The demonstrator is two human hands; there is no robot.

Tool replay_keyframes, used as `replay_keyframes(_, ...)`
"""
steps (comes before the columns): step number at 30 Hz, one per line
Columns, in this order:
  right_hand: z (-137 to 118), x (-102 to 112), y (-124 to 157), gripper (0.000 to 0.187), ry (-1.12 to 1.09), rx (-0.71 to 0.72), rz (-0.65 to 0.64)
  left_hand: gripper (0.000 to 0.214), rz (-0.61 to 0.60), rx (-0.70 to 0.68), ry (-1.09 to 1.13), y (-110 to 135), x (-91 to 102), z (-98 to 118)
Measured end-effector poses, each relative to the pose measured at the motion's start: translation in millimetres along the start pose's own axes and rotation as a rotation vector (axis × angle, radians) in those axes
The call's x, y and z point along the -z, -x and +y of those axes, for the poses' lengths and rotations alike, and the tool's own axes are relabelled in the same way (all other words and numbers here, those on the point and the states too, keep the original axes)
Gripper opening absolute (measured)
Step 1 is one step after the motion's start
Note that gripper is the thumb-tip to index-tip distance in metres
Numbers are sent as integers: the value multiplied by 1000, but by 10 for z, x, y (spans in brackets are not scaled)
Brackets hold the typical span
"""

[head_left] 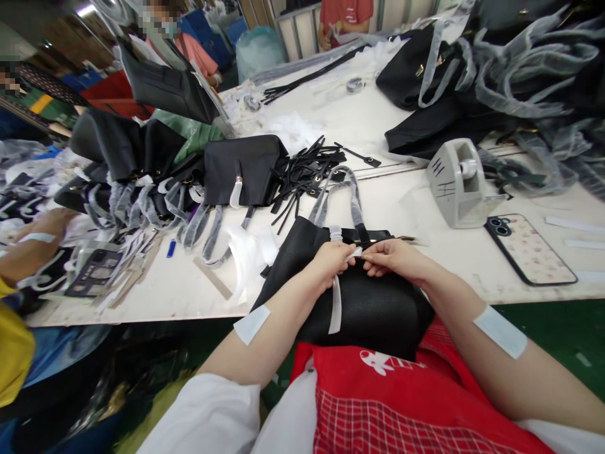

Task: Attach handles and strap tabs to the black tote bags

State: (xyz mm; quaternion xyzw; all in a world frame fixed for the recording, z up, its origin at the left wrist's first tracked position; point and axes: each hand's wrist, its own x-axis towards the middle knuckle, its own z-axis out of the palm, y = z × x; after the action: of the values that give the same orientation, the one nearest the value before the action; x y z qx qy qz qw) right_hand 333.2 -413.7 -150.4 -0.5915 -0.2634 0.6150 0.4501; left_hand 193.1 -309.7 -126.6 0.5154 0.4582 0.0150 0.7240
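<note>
A black handbag [368, 309] rests at the table's front edge against the red apron [368, 391]. Its handles [352, 195], wrapped in clear film, stand up at the far side. Over the bag's upper edge, my left hand [333, 261] pinches a small white strip [355, 252]. My right hand [390, 258] has its thumb and fingertips pressed together at the strip's other end. A pale strap [335, 309] hangs down the bag's front below my left hand. White patches are stuck on both forearms.
A tape dispenser [456, 183] and a phone [529, 249] lie to the right. Black tassel straps [312, 170] are heaped behind the bag. More black bags [243, 167] line the left and far right. A co-worker's arm [42, 243] shows at left; other people stand beyond.
</note>
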Motion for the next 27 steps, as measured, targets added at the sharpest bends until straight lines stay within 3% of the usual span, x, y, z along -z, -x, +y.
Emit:
replay_keyframes(6,44,-25,-6,29,39,80,4,20,-118,187,156,77,-4,76)
replay_keyframes(12,108,-83,-10,22,84,189,60,27,-394,406,406,93,0,69)
replay_keyframes(15,135,-114,-14,21,114,185,125,30,-425,434,460,115,-21,53)
replay_keyframes(18,153,-137,-51,28,192,135,207,28,-377,415,405,153,-91,26)
replay_keyframes(21,148,-146,-88,37,240,128,244,25,-234,245,254,170,-158,-21)
replay_keyframes(27,37,-92,19,32,87,205,137,36,217,-540,-570,188,-101,-53)
